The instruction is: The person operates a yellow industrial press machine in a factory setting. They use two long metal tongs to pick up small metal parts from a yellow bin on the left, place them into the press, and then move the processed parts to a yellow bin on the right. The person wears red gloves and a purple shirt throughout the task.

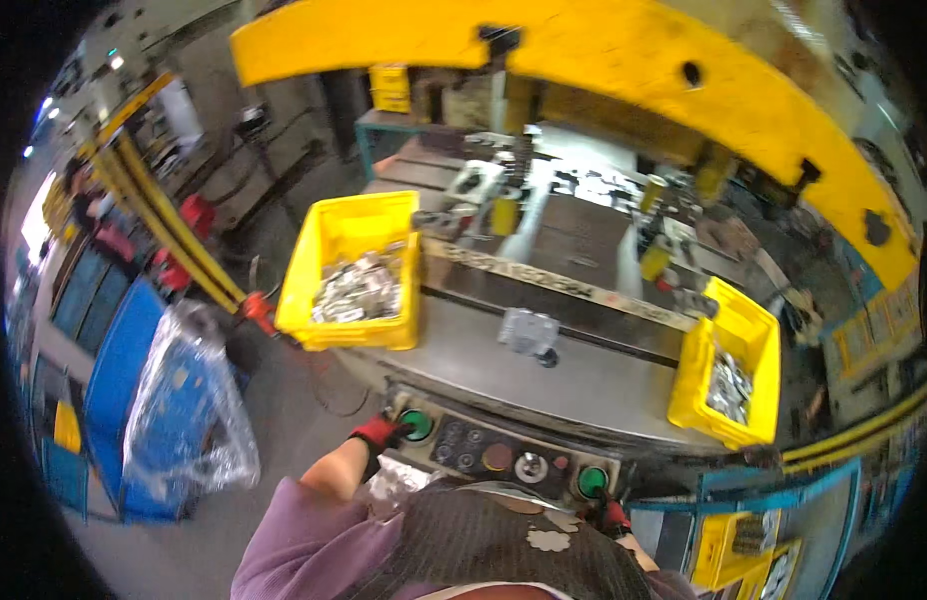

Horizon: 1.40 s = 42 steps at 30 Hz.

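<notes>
The left hand (382,433), in a red and dark glove, is being held at the left green button (418,425), near the left end of the control panel (495,434). Its fingers are being rested at the button's edge; no object is being seen in their grip, but whether they are being curled or straightened cannot be told through the blur. The right hand (611,516) is being held at the lower side of the right green button (592,480), near the panel's other end. Its fingers are being partly hidden beside the dark apron (459,535), so their state cannot be told either.

The step in hand is being judged as a two-button press. It is best being done with both buttons pushed squarely and together, the wrists being kept relaxed and the red knob (497,457) between them being left unbumped. Both hands are best being kept below the worktop (464,350), well apart from the dark plate (581,240) under the yellow beam (604,40). The plate is best being watched throughout, while the metal parts (359,288) in the left yellow bin (364,334) and those in the right yellow bin (691,385) are being left alone.
</notes>
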Motion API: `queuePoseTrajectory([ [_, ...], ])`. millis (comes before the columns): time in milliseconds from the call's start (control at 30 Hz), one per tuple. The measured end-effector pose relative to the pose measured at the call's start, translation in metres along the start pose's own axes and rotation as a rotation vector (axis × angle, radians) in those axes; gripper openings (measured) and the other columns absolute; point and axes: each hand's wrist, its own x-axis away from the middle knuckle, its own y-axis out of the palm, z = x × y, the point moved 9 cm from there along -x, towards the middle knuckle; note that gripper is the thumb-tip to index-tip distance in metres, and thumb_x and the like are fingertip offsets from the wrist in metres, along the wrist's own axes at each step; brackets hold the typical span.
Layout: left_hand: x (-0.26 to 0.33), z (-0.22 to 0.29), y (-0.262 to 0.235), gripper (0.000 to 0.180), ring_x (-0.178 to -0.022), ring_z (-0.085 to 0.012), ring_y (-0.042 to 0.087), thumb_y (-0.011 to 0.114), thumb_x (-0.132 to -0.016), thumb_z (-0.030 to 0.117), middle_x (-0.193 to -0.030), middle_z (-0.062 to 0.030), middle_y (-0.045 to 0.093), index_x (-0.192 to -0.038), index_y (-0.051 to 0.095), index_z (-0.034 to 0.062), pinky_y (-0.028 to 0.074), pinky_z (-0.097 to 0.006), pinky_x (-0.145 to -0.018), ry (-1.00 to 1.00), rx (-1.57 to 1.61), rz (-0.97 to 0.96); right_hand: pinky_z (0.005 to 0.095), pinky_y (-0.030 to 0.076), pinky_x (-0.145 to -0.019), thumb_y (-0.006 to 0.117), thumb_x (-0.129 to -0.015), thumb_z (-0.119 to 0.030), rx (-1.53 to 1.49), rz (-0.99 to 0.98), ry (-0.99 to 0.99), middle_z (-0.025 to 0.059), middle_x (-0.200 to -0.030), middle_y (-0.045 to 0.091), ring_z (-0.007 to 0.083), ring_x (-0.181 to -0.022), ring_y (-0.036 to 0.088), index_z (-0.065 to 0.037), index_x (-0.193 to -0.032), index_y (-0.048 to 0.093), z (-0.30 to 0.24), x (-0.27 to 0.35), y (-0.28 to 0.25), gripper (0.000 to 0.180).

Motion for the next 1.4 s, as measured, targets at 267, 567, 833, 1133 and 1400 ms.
queuePoseTrajectory([
  [267, -0.028, -0.023, -0.01, 0.033, -0.046, -0.0157, 0.05, 0.078, -0.064, 0.024, -0.061, -0.0051, 0.055, -0.07, 0.057, 0.0003, 0.039, -0.03, -0.04, -0.057, 0.064, 0.072, 0.0379, 0.045, -0.047, 0.062, -0.076, -0.027, -0.568, 0.159, 0.315, 0.0095, -0.07, 0.057, 0.0217, -0.052, 0.053, -0.008, -0.117, 0.045, 0.079, 0.006, 0.024, 0.048],
  [567, 0.013, 0.012, -0.006, 0.02, -0.065, -0.0154, 0.054, 0.063, -0.078, 0.025, -0.067, -0.0034, 0.055, -0.081, 0.059, 0.0058, 0.043, -0.029, -0.058, 0.385, -0.205, 0.063, 0.0381, 0.041, -0.046, 0.054, -0.082, -0.035, -0.915, 0.346, 0.543, 0.0078, -0.071, 0.058, 0.0229, -0.055, 0.054, -0.011, -0.097, 0.056, 0.064, 0.049, 0.013, 0.029],
  [833, 0.036, -0.063, -0.091, 0.046, -0.102, -0.0159, 0.042, 0.05, -0.086, 0.034, -0.122, -0.0054, 0.043, -0.124, 0.035, 0.0135, 0.033, -0.034, -0.084, 0.473, 0.96, 0.679, 0.0254, 0.035, -0.046, 0.057, -0.081, -0.041, -1.165, 1.309, 0.15, 0.0048, -0.064, 0.051, 0.0131, -0.045, 0.042, -0.009, -0.124, 0.032, -0.134, 0.069, -0.134, 0.059],
  [1133, 0.11, 0.096, -0.111, 0.038, -0.067, -0.013, 0.051, 0.053, -0.085, 0.036, -0.095, -0.0027, 0.055, -0.115, 0.046, 0.0123, 0.04, -0.02, -0.052, 0.642, 0.812, 0.883, 0.0395, 0.047, -0.065, 0.059, -0.075, -0.021, 0.191, 0.869, -0.586, 0.0196, -0.084, 0.056, 0.0349, -0.081, 0.057, -0.009, -0.109, 0.047, -0.427, -0.11, -0.223, 0.038],
  [1400, 0.105, 0.191, -0.028, 0.03, -0.051, -0.0041, 0.044, 0.044, -0.091, 0.025, -0.071, 0.0017, 0.05, -0.118, 0.043, 0.0111, 0.035, -0.019, -0.04, 0.761, 0.696, 0.313, 0.042, 0.046, -0.069, 0.059, -0.073, -0.028, 0.354, 0.798, -0.348, 0.0149, -0.085, 0.06, 0.0319, -0.082, 0.058, -0.006, -0.105, 0.051, -0.463, -0.2, -0.249, 0.039],
])
